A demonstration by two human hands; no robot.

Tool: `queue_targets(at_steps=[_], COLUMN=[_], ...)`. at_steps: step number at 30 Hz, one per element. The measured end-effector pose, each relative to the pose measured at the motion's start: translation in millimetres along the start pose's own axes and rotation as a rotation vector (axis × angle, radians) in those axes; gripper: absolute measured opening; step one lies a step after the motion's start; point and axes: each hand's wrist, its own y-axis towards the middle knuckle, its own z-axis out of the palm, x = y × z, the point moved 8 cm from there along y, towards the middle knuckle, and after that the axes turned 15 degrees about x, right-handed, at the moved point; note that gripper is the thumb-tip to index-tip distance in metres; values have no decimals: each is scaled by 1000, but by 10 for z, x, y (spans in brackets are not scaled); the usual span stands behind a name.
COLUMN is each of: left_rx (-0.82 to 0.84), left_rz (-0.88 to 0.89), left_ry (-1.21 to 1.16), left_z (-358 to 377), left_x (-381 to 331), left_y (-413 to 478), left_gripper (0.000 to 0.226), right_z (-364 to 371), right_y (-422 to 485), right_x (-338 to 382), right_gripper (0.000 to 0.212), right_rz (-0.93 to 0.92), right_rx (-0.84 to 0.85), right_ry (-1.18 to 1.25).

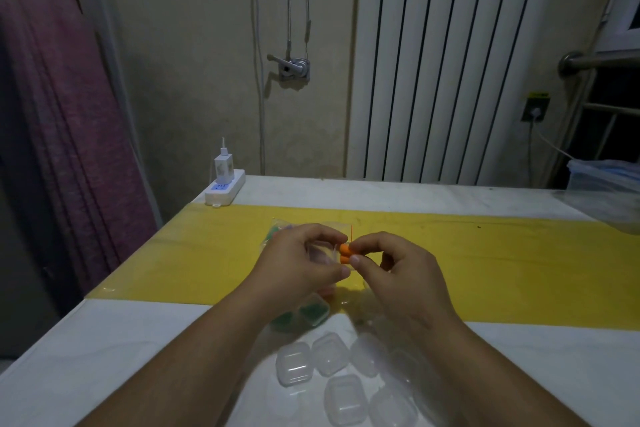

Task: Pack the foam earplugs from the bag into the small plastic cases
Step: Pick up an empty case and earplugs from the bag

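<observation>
- Step in hand, as judged: insertion. Two orange earplugs (344, 253) are being brought to a small clear case (320, 253) held above the worktop (138, 340).
- Right hand (398, 274): the grip is closed on the earplugs. They are pinched side by side between thumb and forefinger, with the other fingers curled under.
- Left hand (298, 260): the grip is clamped on the clear case, thumb below and fingertips above. Whether the lid is open cannot be told; the case is transparent and blurred.
- Earplugs and case are touching or just beside each other, between the two hands.
- Bag (277, 230), with coloured plugs inside, lies on the yellow strip (485, 270), just behind the left hand, toward the far edge of the worktop.
- Filled cases (313, 314) with green contents are partly seen under the left wrist.
- Empty cases (329, 354) are clustered near the worktop's near edge, between the forearms.
- Next move, as judged: both plugs must be pushed fully into the cavity, likely squeezed first since foam springs back, and then the lid snapped shut.
- Task is judged partly done, since many cases are yet unfilled.
</observation>
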Motion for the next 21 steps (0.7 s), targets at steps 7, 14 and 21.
queue_targets(at_steps=[7, 14, 21], left_rx=[17, 29, 50], left_rz=[-20, -8, -5], left_ry=[-74, -82, -69], left_z=[1, 9, 28], left_x=[37, 35, 63], left_y=[-1, 4, 17], left_gripper=[33, 33, 41], right_z=[-10, 20, 90], right_y=[31, 25, 17], right_x=[-55, -71, -225], right_gripper=[10, 5, 14], right_rz=[-1, 24, 149], right_rx=[-59, -44, -15], right_ry=[-92, -14, 378])
